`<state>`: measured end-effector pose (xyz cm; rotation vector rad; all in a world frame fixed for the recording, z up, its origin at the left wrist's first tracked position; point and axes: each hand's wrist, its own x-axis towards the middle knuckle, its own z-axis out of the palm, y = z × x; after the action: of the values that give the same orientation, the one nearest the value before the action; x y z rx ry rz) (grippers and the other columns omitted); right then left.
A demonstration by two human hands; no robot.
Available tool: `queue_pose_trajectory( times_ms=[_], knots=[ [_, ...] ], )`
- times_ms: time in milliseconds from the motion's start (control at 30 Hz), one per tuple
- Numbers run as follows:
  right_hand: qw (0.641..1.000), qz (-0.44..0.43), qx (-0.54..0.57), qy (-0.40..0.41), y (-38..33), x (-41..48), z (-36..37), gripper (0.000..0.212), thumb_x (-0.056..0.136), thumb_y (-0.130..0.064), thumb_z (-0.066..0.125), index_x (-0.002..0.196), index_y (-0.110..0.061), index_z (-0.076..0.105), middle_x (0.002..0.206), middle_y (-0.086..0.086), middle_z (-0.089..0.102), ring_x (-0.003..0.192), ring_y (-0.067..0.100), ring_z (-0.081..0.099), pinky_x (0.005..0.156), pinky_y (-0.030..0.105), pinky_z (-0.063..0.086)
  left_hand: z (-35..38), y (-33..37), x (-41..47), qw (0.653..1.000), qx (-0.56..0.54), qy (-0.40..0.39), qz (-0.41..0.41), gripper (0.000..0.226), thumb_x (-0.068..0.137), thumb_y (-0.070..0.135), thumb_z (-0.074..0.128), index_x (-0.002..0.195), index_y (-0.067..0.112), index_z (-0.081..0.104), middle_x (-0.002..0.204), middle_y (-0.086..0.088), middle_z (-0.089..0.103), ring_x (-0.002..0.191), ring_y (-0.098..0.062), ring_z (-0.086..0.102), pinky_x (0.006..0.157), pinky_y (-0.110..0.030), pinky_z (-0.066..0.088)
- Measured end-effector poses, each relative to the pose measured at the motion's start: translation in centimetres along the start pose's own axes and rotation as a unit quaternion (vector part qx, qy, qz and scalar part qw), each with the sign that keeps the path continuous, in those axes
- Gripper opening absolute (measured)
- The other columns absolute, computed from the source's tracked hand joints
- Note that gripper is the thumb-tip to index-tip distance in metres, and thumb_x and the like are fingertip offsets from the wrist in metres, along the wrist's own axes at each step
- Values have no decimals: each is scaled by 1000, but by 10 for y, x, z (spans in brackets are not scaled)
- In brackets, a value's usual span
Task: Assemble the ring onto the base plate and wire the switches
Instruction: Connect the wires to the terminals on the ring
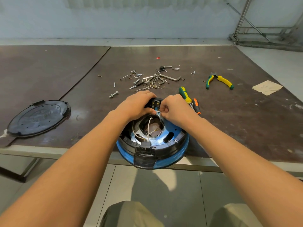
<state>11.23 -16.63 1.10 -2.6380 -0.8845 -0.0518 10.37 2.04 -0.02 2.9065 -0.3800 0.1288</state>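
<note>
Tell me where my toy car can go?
Bare tabletop lies between the black cover and the screw pile, and between the screwdrivers and paper scrap. Crowded: that pile, and where the left hand and right hand work.

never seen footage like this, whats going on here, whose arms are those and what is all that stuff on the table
There is no machine here: this is one picture from a camera worn on a person's head, looking down at their own two bare arms. On the table sits a round blue base plate with a black ring on it, overhanging the near edge. The left hand grips a black switch block at the plate's far side; the right hand seems to pinch a white wire there. Farther back lie loose screws and bolts, hex keys, two screwdrivers and green-and-yellow pliers. A black round cover lies to the left.
</note>
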Motion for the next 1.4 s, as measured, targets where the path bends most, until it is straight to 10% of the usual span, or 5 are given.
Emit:
queue_pose_trajectory(
  times_ms=[867, 1033, 1400],
  knots=[
    [999, 3, -20, -25, -4, -3, -3, 5, 90, -18, 68, 87, -22, 70, 86, -1, 67, 83, 17, 63, 78, 33, 55, -1, 4, -4, 997, -76, 22, -10, 59, 81, 27, 78, 128, 26, 44, 128, 1, 55, 115, -19, 54, 98, -41, 48],
    [1000, -7, -5, -19, 0, -3, -2, 9, 90, -18, 68, 84, -25, 66, 81, -5, 64, 78, 13, 60, 71, 27, 47, -6, 6, -10, 997, -76, 26, 21, 22, 78, 26, 81, 86, 32, 62, 124, 5, 46, 108, -15, 52, 93, -42, 50],
    [999, -27, 31, -21, 2, -4, -4, 6, 89, -23, 72, 95, -23, 73, 87, -7, 68, 81, 9, 62, 74, 28, 53, -9, 6, -7, 997, -68, -7, 24, 7, 81, 36, 77, 87, 32, 77, 130, 7, 45, 112, -13, 51, 92, -45, 50]
  ],
)
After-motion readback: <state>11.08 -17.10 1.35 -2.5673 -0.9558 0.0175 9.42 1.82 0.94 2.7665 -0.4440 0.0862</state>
